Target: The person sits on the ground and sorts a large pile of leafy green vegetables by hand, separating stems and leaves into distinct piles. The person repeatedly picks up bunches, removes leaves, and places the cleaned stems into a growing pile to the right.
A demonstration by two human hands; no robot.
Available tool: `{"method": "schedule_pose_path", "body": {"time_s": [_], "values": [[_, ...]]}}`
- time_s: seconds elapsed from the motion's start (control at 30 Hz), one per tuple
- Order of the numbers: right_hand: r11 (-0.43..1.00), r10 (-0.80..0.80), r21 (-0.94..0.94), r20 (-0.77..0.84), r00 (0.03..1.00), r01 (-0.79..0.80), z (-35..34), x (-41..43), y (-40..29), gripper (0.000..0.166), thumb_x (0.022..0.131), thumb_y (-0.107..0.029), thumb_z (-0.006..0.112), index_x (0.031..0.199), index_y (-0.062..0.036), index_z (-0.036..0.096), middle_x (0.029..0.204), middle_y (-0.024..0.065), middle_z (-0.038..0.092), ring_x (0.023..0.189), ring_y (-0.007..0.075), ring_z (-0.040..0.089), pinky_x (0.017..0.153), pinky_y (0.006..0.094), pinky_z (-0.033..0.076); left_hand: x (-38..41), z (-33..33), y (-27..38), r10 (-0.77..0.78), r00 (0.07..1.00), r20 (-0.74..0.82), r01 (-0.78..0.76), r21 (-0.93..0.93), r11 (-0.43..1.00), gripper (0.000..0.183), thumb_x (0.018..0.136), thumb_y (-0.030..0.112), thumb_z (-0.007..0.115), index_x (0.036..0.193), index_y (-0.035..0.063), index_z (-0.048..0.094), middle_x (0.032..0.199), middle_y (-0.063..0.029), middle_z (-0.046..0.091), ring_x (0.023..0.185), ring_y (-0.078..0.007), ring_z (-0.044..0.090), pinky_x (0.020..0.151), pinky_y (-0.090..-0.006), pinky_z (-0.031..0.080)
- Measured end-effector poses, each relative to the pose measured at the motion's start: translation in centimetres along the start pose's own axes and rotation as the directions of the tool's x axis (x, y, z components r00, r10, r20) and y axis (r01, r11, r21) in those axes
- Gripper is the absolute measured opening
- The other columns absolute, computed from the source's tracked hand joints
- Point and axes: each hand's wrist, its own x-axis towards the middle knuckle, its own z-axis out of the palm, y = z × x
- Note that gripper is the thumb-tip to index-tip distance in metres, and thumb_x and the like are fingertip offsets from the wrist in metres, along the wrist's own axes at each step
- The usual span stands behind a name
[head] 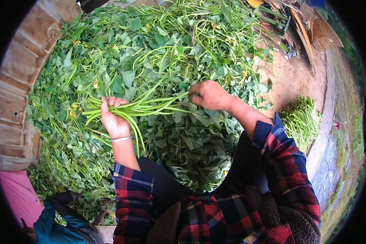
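My left hand (114, 119) is closed around a bunch of long green leaf stalks (143, 107), palm turned up, with the thumb over them. A bracelet circles that wrist. The stalks stretch rightward, and a few bend down past the wrist. To the right, my right hand (208, 95) pinches the end of one stalk between thumb and fingers. Beneath both hands spreads a thick heap of green leafy vines (131, 76). Darker, loose leaves (195, 146) are piled between my knees.
A wooden plank wall (21, 76) stands at the left. Another person in a teal garment (58, 222) is at the lower left. On the right, a bundle of stalks (302, 122) lies by the concrete edge (324, 88). A woven basket (321, 33) and dry debris are at the upper right.
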Motion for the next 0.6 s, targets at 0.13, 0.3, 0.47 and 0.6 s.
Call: {"method": "schedule_pose_path", "body": {"time_s": [0.13,0.3,0.47,0.6], "values": [[0.661,0.361,0.707,-0.003,0.932,-0.253,-0.1,1.1,0.7,0.014,0.078,-0.009,0.054,0.083,0.0012,0.063,0.078,0.0072,0.064,0.073,0.0156,0.059,0.068,0.0285,0.048,-0.2,0.3,-0.2,-0.018,1.000,0.018,0.018,0.008,1.000,0.019,0.092,0.022,0.051,0.080,0.0100,0.043,0.066,0.0011,0.039,0.061,-0.0123,0.037,0.062,-0.0276,0.037],[0.179,0.585,0.939,0.137,0.799,-0.292,-0.3,1.6,1.0,0.014,0.078,-0.009,0.052,0.083,0.0006,0.061,0.074,0.0068,0.059,0.062,0.0162,0.054,0.059,0.0287,0.048,-0.6,1.0,-0.7,-0.028,0.998,0.047,0.028,0.003,1.000,0.017,0.093,0.021,0.050,0.081,0.0105,0.043,0.066,0.0014,0.039,0.061,-0.0114,0.037,0.060,-0.0268,0.036],[0.010,0.740,1.000,-0.009,0.672,0.002,-4.0,0.9,5.9,0.013,0.082,-0.012,0.050,0.086,-0.0020,0.058,0.070,0.0051,0.056,0.060,0.0164,0.054,0.056,0.0295,0.049,0.1,-0.5,1.9,-0.001,0.996,0.087,0.011,-0.109,0.994,0.020,0.093,0.022,0.049,0.078,0.0101,0.044,0.064,0.0015,0.037,0.059,-0.0116,0.037,0.060,-0.0268,0.039],[0.201,0.699,0.979,-0.123,0.704,-0.028,-5.3,0.0,5.0,0.016,0.086,-0.018,0.056,0.092,-0.0033,0.060,0.076,0.0014,0.059,0.065,0.0116,0.055,0.061,0.0249,0.047,0.5,-1.4,2.5,0.041,0.999,0.028,-0.037,-0.134,0.990,0.022,0.094,0.023,0.048,0.077,0.0090,0.043,0.065,0.0006,0.037,0.059,-0.0130,0.037,0.062,-0.0283,0.039]]}}
